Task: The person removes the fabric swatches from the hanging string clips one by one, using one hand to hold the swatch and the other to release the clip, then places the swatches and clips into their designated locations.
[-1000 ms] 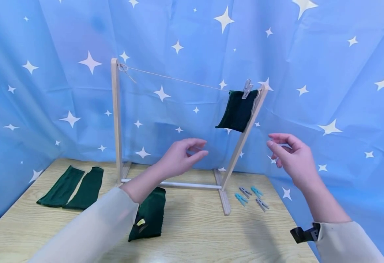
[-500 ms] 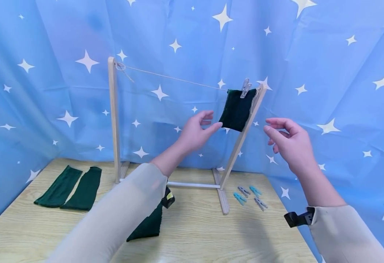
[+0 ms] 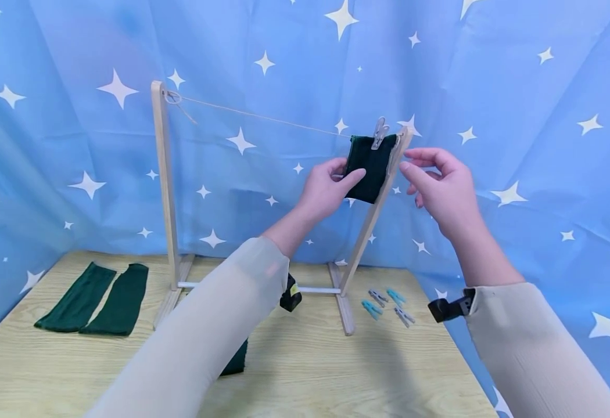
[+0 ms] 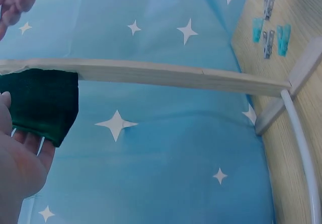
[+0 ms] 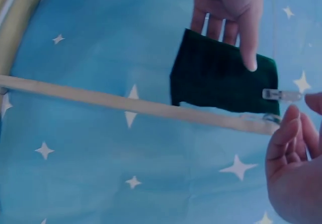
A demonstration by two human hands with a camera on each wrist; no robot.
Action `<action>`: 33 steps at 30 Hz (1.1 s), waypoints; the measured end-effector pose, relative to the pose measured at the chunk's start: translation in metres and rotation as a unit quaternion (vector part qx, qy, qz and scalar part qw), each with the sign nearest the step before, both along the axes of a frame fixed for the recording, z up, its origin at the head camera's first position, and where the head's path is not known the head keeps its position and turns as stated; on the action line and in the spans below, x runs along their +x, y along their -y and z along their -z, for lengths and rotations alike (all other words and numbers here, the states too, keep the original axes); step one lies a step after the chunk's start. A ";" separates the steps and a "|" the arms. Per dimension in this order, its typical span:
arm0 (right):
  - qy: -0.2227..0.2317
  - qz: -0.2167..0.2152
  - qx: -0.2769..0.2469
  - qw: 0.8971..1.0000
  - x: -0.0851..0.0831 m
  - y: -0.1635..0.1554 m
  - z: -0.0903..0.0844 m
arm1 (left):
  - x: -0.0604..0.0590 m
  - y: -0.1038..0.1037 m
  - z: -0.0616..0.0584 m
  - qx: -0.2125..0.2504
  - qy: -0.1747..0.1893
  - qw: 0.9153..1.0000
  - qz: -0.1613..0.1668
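A dark green cloth (image 3: pixel 370 174) hangs from the string (image 3: pixel 258 119) by the right post, held there by a translucent clothespin (image 3: pixel 379 134). My left hand (image 3: pixel 323 188) holds the cloth's left side, its thumb in front and the other fingers behind, as the right wrist view shows; the cloth hides part of those fingers. Just right of the post's top is my right hand (image 3: pixel 443 186), fingers loosely bent and holding nothing. Its fingertips come close to the clothespin (image 5: pixel 282 95) in the right wrist view.
The wooden rack has a left post (image 3: pixel 164 180), a right post (image 3: pixel 366 232) and a white bottom rod (image 3: pixel 318 289). Two green cloths (image 3: pixel 117 302) lie at the table's left; another (image 3: pixel 236 360) is partly under my left sleeve. Several blue and grey clothespins (image 3: pixel 372 309) lie at the right.
My left hand has risen to the right and taken hold of the hanging cloth's left side. My right hand has moved up and left toward the post's top. The view has shifted slightly.
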State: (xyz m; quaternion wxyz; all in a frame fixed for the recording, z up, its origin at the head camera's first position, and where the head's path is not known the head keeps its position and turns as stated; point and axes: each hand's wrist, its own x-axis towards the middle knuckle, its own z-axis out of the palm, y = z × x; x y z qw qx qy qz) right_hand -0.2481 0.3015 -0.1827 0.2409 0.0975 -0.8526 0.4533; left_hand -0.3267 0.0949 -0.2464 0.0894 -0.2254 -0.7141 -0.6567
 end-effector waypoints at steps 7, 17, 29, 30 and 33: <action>-0.009 -0.015 -0.018 1.000 -0.014 0.017 -0.023 | -0.005 -0.002 -0.003 0.010 0.013 1.000 -0.026; 0.012 -0.042 0.044 0.998 -0.034 0.030 -0.046 | -0.009 0.005 0.004 0.015 0.016 0.998 -0.057; 0.084 -0.071 0.073 0.991 -0.049 0.043 -0.056 | -0.008 0.010 0.006 0.011 0.008 0.999 -0.053; 0.082 -0.071 0.072 0.991 -0.050 0.044 -0.056 | -0.008 0.011 0.006 0.011 0.008 0.999 -0.052; 0.076 -0.069 0.070 0.992 -0.050 0.044 -0.055 | -0.008 0.011 0.005 0.012 0.008 0.998 -0.053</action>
